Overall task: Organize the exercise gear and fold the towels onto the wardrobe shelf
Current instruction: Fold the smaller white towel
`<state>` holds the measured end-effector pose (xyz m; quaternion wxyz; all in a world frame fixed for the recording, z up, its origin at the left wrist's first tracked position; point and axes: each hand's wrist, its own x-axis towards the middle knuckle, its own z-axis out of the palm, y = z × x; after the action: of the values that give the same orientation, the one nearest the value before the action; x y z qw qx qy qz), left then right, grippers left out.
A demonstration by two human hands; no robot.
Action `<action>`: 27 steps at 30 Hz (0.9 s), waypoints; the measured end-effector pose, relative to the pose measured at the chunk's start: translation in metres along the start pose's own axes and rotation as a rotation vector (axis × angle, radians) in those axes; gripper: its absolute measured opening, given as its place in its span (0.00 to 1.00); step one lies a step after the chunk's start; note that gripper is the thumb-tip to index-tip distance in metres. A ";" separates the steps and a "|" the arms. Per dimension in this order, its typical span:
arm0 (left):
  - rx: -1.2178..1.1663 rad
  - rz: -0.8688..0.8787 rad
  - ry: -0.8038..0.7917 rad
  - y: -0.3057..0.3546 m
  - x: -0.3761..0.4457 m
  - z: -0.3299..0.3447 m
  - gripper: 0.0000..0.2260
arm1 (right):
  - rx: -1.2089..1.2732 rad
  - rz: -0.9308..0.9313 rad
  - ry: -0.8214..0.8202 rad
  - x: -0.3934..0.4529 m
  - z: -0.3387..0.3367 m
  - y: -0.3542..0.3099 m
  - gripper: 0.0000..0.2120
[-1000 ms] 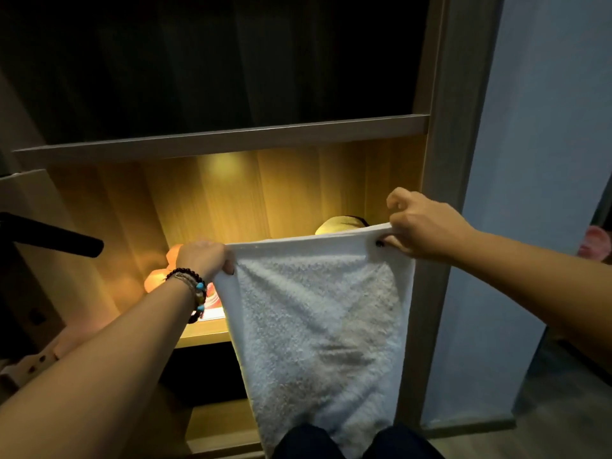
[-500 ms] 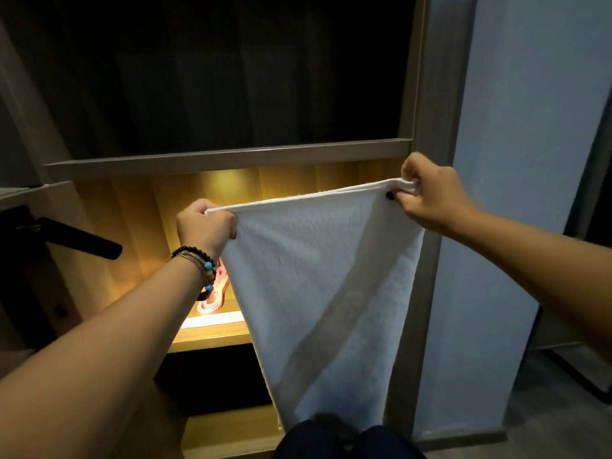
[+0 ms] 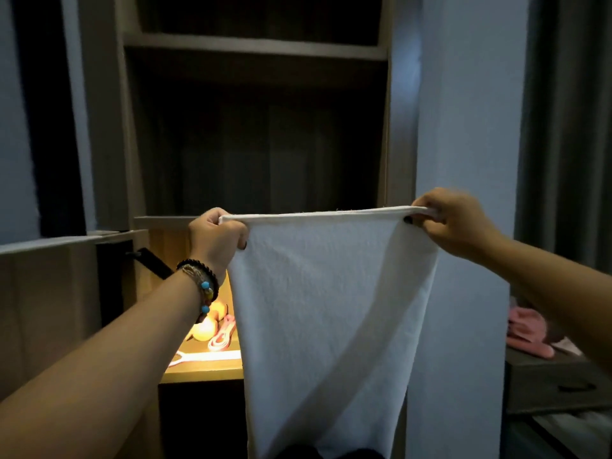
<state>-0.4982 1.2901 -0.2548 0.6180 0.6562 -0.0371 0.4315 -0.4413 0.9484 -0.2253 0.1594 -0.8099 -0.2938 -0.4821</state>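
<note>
The left hand (image 3: 217, 236) grips the upper left corner of one white towel (image 3: 328, 309), fingers curled around the hem. The right hand (image 3: 453, 223) pinches the upper right corner of the same towel, fingers curled over the hem. Both arms are extended forward, and the top edge of the towel is stretched nearly level between the two hands. The towel hangs down from this edge in front of the wardrobe (image 3: 258, 134), with one diagonal crease running from the upper right toward the lower left. Its lower end passes out of view at the bottom of the frame.

The left wrist carries beaded bracelets (image 3: 202, 283), dark beads together with blue beads; their exact count cannot be told.

Behind the towel, the wardrobe shows two dark shelf boards above and one lit shelf (image 3: 202, 372) below, to the left of the towel. On the lit shelf lie a pink strap (image 3: 223, 336) and an orange-lit object (image 3: 205, 323) whose shape is unclear. One black handle (image 3: 152, 263) projects at the left of the wardrobe opening.

To the right, past a pale wall (image 3: 463, 127), one pink item (image 3: 526, 332) rests on a dark box (image 3: 556, 385).
</note>
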 end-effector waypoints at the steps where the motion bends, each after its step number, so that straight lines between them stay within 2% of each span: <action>1: -0.018 0.017 0.000 0.013 -0.006 -0.005 0.11 | -0.004 -0.023 0.031 -0.001 -0.015 -0.008 0.05; 7: -0.147 0.159 -0.002 0.091 -0.036 -0.028 0.13 | 0.064 -0.083 0.333 -0.015 -0.090 -0.050 0.06; 13: -0.138 0.098 -0.107 0.104 -0.068 -0.042 0.11 | 0.387 0.072 0.338 -0.045 -0.103 -0.069 0.12; 16: -0.138 0.006 -0.116 0.072 -0.074 -0.040 0.12 | 0.576 0.287 0.336 -0.057 -0.075 -0.068 0.15; 20: -0.074 -0.172 -0.080 -0.010 -0.073 -0.031 0.10 | 0.765 0.546 0.186 -0.084 -0.010 -0.052 0.11; 25: 0.091 -0.365 -0.171 -0.136 -0.087 -0.019 0.06 | 0.670 0.778 -0.006 -0.134 0.088 -0.017 0.09; 27: 0.167 -0.452 -0.200 -0.180 -0.101 -0.011 0.08 | 0.634 0.856 -0.084 -0.158 0.129 -0.002 0.08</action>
<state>-0.4623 1.2925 -0.4577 0.6357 0.7358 0.0852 0.2173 -0.4114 0.9687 -0.4259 0.5666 -0.7880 -0.0746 -0.2290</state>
